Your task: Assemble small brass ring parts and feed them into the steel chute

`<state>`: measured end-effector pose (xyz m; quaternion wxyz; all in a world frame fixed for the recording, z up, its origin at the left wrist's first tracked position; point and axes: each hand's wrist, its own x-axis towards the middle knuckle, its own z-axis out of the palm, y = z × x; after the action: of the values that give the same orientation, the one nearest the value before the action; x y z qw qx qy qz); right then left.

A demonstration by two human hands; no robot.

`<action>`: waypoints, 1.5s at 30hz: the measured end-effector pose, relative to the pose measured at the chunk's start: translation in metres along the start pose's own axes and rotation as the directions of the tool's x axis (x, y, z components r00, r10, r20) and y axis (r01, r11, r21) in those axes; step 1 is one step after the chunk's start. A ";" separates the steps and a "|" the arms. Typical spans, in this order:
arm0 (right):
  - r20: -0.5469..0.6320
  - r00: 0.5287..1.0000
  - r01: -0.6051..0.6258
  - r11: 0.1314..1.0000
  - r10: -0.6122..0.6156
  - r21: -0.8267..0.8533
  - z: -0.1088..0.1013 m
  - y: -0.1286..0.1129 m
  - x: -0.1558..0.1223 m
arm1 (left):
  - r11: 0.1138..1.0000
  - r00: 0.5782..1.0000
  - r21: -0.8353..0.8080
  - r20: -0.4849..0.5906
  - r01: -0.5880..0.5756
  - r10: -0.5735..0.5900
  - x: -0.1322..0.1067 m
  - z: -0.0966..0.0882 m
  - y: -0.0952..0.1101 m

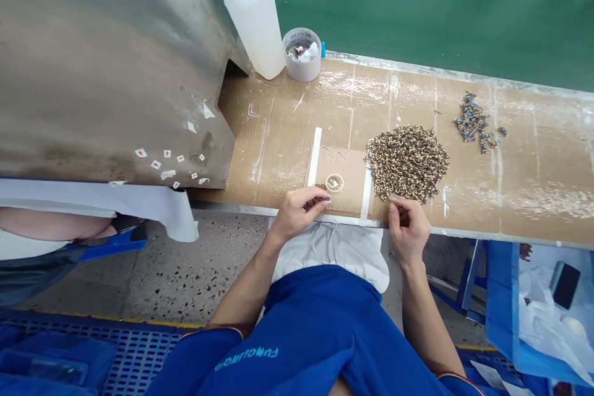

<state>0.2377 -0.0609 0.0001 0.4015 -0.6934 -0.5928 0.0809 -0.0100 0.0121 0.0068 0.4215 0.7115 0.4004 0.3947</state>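
My left hand [301, 210] is closed in a pinch at the left edge of a taped-down cardboard square [350, 164]. A tiny dark bluish part [327, 199] shows at its fingertips, too small to name. On the square, just beyond those fingers, lies a white ring [335, 183] with a small pale piece inside it. My right hand [411, 226] is at the near edge of a large pile of small brass-and-dark metal parts [408, 161]. Its thumb and index finger are pressed together, and anything between them is hidden.
A smaller heap of blue-tinted parts [472, 119] lies farther right. At the back stand a white bottle [257, 21] and a tape-roll cup [302, 68] of scraps. A metal housing [116, 74] bounds the left. A blue crate [503, 297] stands below right; another person's arm [51, 223] shows left.
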 end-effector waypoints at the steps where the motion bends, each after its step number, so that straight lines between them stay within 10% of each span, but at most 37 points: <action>1: 0.034 0.999 0.016 1.000 -0.015 -0.014 0.000 -0.002 0.001 | 1.000 1.000 0.012 0.001 -0.005 0.005 0.000 0.000 0.000; 17: 0.258 0.965 0.040 0.999 -0.044 0.019 -0.011 -0.003 0.013 | 1.000 1.000 0.009 -0.011 -0.016 0.016 -0.002 0.002 -0.001; 30: 0.144 0.985 -0.069 0.986 0.091 -0.149 -0.003 -0.013 0.003 | 1.000 1.000 0.007 0.016 0.013 -0.013 -0.002 0.001 -0.002; 45: 0.324 0.938 -0.216 0.937 0.122 0.274 0.017 -0.050 0.002 | 0.992 0.985 0.077 0.149 -0.097 0.085 0.001 -0.003 -0.002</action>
<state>0.1907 -0.0522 0.0224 0.4001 -0.6512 -0.5649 0.3112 -0.0130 0.0140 0.0064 0.4007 0.7731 0.3520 0.3434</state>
